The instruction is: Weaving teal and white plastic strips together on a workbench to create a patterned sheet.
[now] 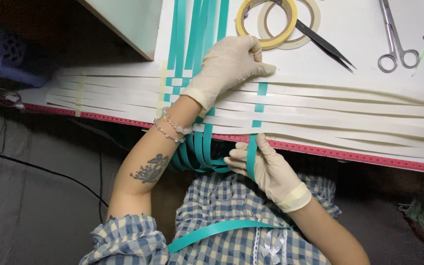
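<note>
Your left hand (229,64), gloved, lay flat and unclenched, palm down on the cream strips (349,105) that ran across the white surface (364,29), pressing them where the teal strips (192,29) crossed through the weave. Your right hand (266,169), also gloved, pinched one teal strip (257,122) just below the surface's red-edged rim, that strip threaded over and under the cream ones a little apart from the main bundle. Roughly half a dozen teal strips ran side by side; the cream ones were too many and too overlapped to count surely. Two tape rolls (276,19) lay overlapping beyond your left hand, with one pair of black tweezers (326,45) touching them and one pair of scissors (393,39) well to the right.
</note>
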